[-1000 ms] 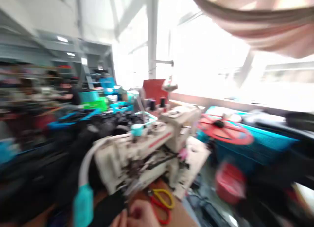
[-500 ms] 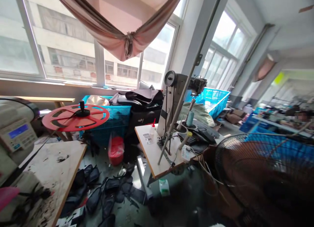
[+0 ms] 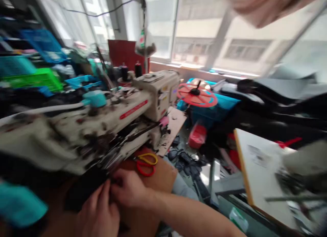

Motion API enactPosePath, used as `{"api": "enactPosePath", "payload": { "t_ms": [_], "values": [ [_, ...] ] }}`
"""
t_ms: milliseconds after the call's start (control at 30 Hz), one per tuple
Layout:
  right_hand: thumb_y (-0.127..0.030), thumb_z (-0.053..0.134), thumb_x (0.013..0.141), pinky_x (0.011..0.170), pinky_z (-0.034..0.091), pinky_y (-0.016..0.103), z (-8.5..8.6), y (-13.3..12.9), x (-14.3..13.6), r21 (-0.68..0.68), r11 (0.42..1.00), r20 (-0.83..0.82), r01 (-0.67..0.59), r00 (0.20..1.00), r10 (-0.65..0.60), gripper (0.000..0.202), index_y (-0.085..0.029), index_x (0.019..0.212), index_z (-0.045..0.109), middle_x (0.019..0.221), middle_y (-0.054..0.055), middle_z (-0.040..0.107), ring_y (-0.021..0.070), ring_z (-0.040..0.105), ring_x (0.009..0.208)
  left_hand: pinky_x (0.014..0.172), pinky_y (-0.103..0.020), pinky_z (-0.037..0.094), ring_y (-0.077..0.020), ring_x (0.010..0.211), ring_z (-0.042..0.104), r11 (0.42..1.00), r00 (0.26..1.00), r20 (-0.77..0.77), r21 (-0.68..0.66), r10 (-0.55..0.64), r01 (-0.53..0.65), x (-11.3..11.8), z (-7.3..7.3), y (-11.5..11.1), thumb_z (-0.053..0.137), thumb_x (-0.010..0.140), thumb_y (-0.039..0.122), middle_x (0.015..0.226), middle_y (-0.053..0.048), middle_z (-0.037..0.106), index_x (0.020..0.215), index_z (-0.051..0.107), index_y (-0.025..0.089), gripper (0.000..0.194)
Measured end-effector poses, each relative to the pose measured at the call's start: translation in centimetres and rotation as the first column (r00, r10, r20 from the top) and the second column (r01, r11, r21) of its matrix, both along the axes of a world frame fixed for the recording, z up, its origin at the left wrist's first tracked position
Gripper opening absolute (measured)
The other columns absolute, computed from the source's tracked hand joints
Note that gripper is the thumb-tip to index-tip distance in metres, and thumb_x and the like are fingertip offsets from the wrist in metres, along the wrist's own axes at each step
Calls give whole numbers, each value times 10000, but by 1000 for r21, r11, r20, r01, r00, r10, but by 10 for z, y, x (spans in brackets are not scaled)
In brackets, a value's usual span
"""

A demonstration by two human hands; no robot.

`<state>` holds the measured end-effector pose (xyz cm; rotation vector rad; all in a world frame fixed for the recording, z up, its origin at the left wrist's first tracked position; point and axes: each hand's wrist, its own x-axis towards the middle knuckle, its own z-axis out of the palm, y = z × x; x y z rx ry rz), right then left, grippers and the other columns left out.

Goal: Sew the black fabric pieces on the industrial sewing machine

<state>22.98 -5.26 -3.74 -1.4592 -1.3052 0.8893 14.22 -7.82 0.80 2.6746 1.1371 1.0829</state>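
In the head view, a black fabric piece (image 3: 85, 186) lies at the sewing machine (image 3: 143, 102), beneath its head. My left hand (image 3: 99, 211) is at the near edge of the piece, its fingers pressed together on it. Close beside it, my right hand (image 3: 129, 187) has curled fingers pinching the right end of the same piece. The fingertips of both hands almost meet, and motion blur softens them. Scissors (image 3: 146, 163) with one yellow and one red handle rest on the brown board (image 3: 163, 175), just past my right hand.
A red reel (image 3: 197, 95) stands behind the machine. On the right is a white-topped table (image 3: 265, 172). Black pieces (image 3: 187, 167) litter the floor near a red bin (image 3: 197, 135). A turquoise object (image 3: 21, 204) sits at lower left; green and blue crates (image 3: 35, 78) are stacked farther back.
The view has swung left and down from the window, fan and post-type sewing machine. Both my hands, the black fabric piece, the nearer sewing machine and the scissors have come into view.
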Motion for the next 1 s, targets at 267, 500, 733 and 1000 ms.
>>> {"api": "enactPosePath", "payload": {
  "t_ms": [267,500,733,1000],
  "values": [
    [-374,629,868,576,431,241,-49,14,-57,-8,962,-307,-274,916,259,191,-192,814,607,701,-15,596,126,514,623,917,-493,467,-328,1100,573,840,830,-190,-43,525,-541,-89,-38,-14,603,831,165,1189,-136,627,1346,618,265,525],
    [-363,625,906,614,459,250,-50,14,-49,11,946,-314,-323,898,310,175,-199,848,611,745,-1,623,138,554,666,831,-402,478,-251,959,587,849,841,-168,-42,514,-527,-85,-53,-12,505,880,31,1091,-113,649,1282,622,153,436],
    [-304,603,905,537,372,231,-46,16,-44,40,948,-206,-315,926,316,174,-197,777,555,657,-28,528,113,456,592,776,-377,508,-231,898,606,851,841,-191,-48,507,-524,-75,-43,-6,474,898,28,1013,-94,639,1230,628,142,384],
    [-237,612,870,529,349,227,-39,21,-38,12,927,-209,-376,905,370,144,-196,756,532,649,-36,501,110,426,589,757,-375,513,-233,879,609,813,798,-299,-104,523,-572,-67,-32,-3,491,863,1,986,-82,645,1199,655,141,399]
  ]
}}
